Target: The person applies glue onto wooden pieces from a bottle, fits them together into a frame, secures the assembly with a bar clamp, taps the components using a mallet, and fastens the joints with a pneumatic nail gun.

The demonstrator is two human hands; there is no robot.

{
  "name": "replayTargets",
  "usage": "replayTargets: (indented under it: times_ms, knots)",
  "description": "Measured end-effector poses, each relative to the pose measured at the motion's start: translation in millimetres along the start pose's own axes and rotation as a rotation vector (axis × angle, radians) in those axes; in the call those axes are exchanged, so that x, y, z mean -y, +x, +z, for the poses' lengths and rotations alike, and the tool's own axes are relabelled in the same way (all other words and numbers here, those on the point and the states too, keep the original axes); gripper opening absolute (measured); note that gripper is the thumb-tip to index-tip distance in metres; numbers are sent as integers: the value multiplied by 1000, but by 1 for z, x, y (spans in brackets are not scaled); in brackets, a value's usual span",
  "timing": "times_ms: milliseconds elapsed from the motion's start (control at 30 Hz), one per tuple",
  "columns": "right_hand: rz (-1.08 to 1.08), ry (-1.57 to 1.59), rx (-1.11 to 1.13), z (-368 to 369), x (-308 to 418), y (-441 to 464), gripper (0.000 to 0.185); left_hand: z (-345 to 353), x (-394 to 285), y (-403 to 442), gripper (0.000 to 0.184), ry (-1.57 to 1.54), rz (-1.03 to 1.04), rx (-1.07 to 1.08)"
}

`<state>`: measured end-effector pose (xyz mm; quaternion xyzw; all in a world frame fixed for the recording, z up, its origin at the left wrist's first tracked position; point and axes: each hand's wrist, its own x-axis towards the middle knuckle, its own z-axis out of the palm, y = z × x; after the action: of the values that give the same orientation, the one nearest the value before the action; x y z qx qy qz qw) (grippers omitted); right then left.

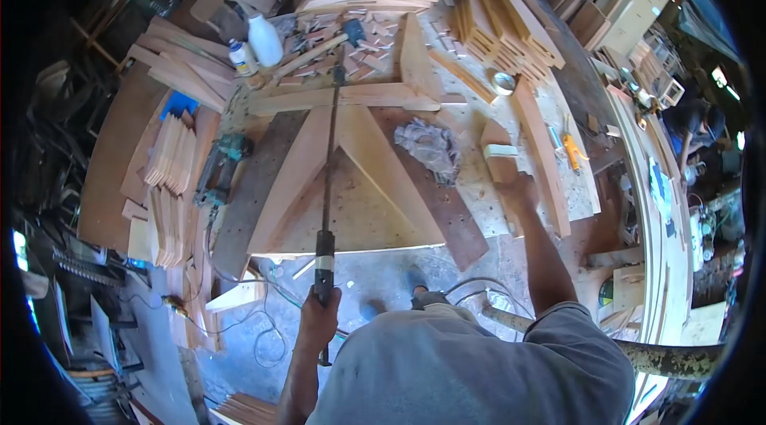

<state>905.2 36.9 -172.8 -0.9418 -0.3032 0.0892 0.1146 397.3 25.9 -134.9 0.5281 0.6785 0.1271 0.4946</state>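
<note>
My left hand is wrapped around the handle end of a long bar clamp. The clamp's dark bar runs away from me over an A-shaped group of boards, with a left leg, a right leg and a crosspiece. On the right, my right hand is closed at the near end of a short wooden piece with a pale band across it; its exact kind is unclear. A crumpled plastic bag lies between that piece and the right leg.
Offcuts, a mallet, a white bottle and a tape roll lie at the back. A green power tool sits left. An orange-yellow tool lies right. Cables cross the floor. Another person is at far right.
</note>
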Motion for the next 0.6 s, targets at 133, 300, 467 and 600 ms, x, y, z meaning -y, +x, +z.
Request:
replayTargets:
  times_ms: [133, 300, 467, 600]
  knots:
    - [-54, 395, 51, -45, 18, -31, 58, -1, -2, 1, 34, -19, 72, 73]
    - [-95, 549, 177, -47, 113, -140, 52, -18, -23, -9, 34, -147, -44, 180]
    - [-427, 552, 216, 59, 165, -210, 60, -42, -34, -13, 34, -72, -37, 201]
    - [-559, 452, -33, 137, 203, -223, 63, -46, -29, -10, 35, -92, 7, 220]
